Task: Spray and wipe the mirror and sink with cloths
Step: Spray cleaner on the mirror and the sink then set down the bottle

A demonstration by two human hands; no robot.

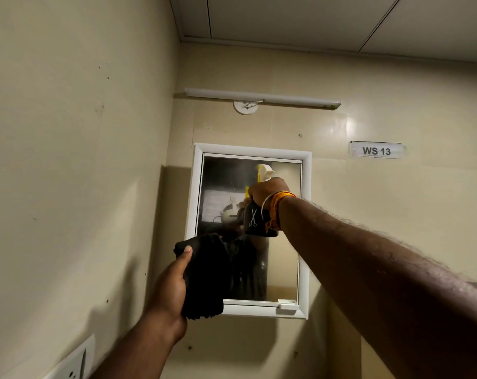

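Observation:
A white-framed mirror (283,258) hangs on the beige wall straight ahead. My right hand (267,194) is raised in front of its upper half, shut on a dark spray bottle (255,221) with a white and yellow nozzle pointing at the glass. The upper glass looks misty. My left hand (170,285) holds a folded black cloth (205,277) against the mirror's lower left corner, covering part of the frame. The sink is out of view.
A tube light (262,97) is fixed above the mirror. A "WS 13" label (376,150) sits on the wall to the right. The side wall is close on the left, with a switch plate (73,365) at the bottom left corner.

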